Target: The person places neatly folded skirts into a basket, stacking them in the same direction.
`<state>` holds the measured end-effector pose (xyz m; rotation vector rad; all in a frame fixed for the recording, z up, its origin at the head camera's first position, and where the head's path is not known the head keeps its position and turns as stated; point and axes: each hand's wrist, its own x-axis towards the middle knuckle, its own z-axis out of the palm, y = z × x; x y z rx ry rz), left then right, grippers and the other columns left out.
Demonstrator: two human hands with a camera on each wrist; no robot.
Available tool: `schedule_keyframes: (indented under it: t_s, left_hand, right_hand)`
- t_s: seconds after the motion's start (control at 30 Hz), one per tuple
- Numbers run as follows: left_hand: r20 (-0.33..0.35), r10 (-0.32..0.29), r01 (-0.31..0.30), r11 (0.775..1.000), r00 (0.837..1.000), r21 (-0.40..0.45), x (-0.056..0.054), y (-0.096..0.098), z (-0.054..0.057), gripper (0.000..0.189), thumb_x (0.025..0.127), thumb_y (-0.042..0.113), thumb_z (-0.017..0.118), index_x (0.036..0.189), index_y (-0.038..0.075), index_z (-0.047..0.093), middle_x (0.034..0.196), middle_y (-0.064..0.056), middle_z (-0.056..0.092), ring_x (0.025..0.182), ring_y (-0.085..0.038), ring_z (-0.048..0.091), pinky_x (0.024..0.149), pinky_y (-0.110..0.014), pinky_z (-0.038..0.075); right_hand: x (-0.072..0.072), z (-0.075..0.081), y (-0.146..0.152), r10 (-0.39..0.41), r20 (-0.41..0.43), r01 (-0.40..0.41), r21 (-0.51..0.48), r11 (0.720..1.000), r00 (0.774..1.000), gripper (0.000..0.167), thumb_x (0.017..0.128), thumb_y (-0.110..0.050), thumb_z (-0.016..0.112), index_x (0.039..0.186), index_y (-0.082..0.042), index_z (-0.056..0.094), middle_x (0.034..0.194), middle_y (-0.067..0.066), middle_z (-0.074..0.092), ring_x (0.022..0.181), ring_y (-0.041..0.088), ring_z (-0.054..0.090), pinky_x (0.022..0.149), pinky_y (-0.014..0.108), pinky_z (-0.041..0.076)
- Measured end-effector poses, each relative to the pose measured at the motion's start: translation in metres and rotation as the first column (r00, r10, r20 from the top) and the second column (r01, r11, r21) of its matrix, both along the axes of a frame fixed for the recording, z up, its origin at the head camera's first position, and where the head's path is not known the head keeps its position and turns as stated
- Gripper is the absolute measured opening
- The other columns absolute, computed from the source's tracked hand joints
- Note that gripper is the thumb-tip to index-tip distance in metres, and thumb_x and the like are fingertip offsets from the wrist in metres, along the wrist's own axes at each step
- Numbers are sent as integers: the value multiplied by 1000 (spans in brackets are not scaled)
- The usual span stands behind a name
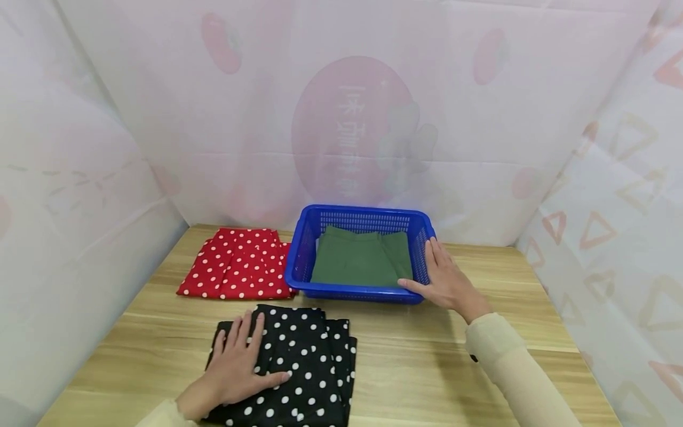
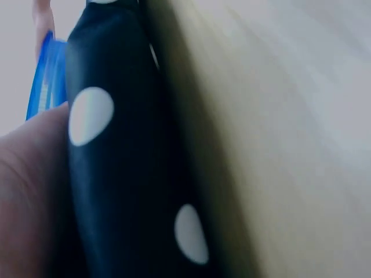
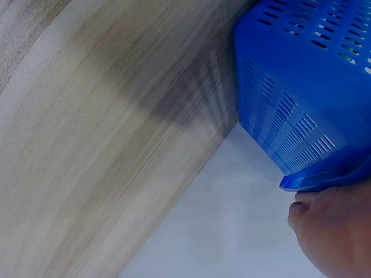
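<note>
My left hand lies with fingers spread on a folded black cloth with white polka dots, near the front of the table. In the left wrist view the folded edge of this cloth fills the middle, beside part of the hand. My right hand rests on the right front corner of a blue plastic basket, fingers extended along the right rim and thumb over the front rim. Inside the basket lies a folded green cloth. The right wrist view has the basket's slotted wall above the hand.
A folded red cloth with white dots lies left of the basket, its right edge against the basket. All sit on a light wooden table. White printed sheets hang behind and at both sides.
</note>
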<state>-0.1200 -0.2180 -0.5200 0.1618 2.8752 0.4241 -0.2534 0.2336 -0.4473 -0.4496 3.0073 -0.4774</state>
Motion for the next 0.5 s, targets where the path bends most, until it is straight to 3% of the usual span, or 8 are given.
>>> schedule_keyframes:
  t_s: [0.5]
  left_hand:
    - [27, -40, 39, 998, 999, 44, -7, 113, 5, 142, 71, 98, 59, 169, 6, 14, 176, -26, 7, 162, -52, 9, 126, -77, 9]
  right_hand:
    - [0, -1, 1, -11, -5, 11, -9, 1000, 1000, 126, 93, -84, 49, 167, 4, -3, 177, 25, -8, 164, 47, 0, 132, 67, 9]
